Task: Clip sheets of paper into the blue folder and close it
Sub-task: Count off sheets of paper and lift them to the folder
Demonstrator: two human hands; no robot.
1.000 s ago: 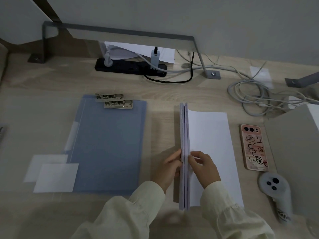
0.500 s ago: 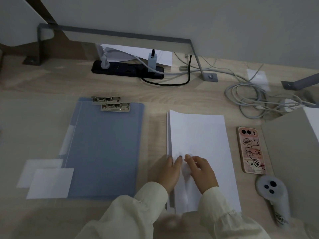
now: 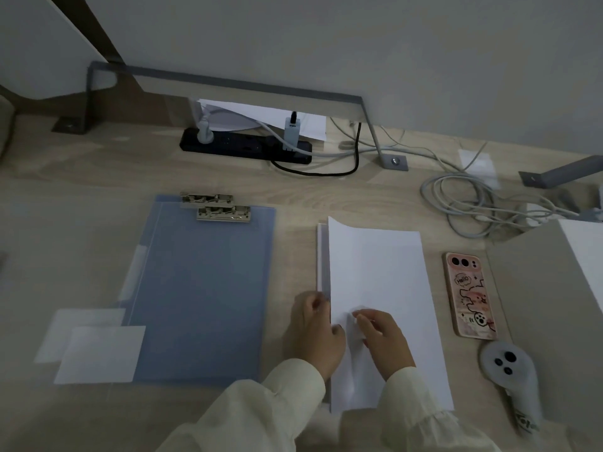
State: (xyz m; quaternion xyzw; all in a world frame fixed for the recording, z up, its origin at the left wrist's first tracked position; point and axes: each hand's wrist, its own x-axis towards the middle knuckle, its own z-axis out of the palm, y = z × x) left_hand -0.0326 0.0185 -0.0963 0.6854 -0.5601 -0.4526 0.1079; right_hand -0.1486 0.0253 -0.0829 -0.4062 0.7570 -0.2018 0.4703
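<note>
Separating a few sheets from the paper stack (image 3: 375, 272), both hands work at its near left edge: the left hand (image 3: 318, 334) has its fingers curled against the side of the pile, and the right hand (image 3: 383, 340) rests on the top sheet with fingertips drawn together, seemingly pinching the paper, though whether one sheet or several is caught cannot be told. The blue folder (image 3: 202, 288) lies open and flat to the left of the stack, apart from it, its metal clip (image 3: 223, 213) at the far edge. The likely trouble is a crease: the top sheet already bows up along its left side, and a hard pinch or a one-sided lift could fold it, or drag extra sheets askew so they reach the clip unaligned. To the right of the stack a phone (image 3: 468, 295) lies near, with a grey controller (image 3: 509, 373) nearer still, both clear of the way to the folder. Loose cables (image 3: 470, 203) and a power strip (image 3: 244, 146) sit far off. Two small white cards (image 3: 94, 350) overlap the folder's near left corner and could be disturbed when closing it.
</note>
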